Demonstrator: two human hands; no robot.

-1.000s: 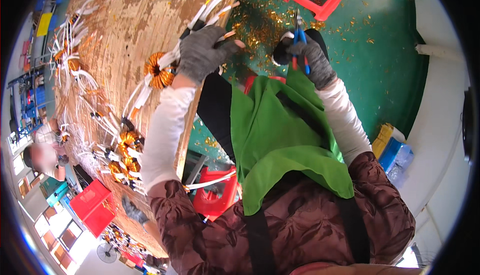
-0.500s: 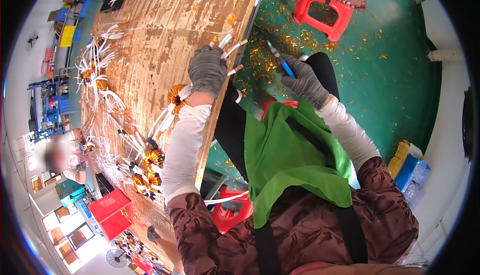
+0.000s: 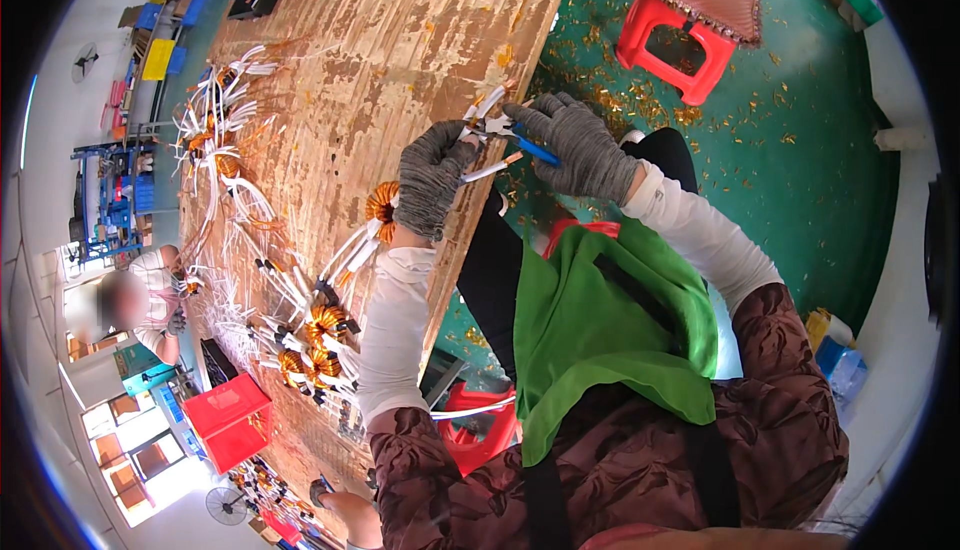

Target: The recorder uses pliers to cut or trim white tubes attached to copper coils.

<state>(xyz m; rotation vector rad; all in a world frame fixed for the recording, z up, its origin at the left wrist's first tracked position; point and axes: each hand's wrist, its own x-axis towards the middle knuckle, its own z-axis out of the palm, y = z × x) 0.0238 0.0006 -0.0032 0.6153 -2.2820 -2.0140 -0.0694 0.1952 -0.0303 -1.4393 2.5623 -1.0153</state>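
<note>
My left hand [image 3: 432, 175], in a grey glove, is closed around white-sleeved wire leads [image 3: 488, 170] at the table's edge. Their bare copper-coloured ends stick out past the fingers. Just behind that wrist lies an orange copper-wound ring coil [image 3: 382, 202], partly hidden by my arm; whether the held leads belong to it I cannot tell. My right hand [image 3: 582, 145], gloved the same way, grips a blue-handled knife [image 3: 538, 151]. Its metal end meets the leads beside my left fingertips, and the exact contact is hidden.
More coils with white leads [image 3: 322, 335] are strewn along the left of the worn wooden table [image 3: 400, 60]. Red stools [image 3: 672, 45] stand on the green floor among golden scraps [image 3: 640, 100]. Across the table is another person [image 3: 150, 300], near a red bin [image 3: 230, 420].
My right hand has moved left from beside the table, bringing the knife up to the leads. My left hand has turned and closed more tightly near their ends. The whole view has shifted slightly.
</note>
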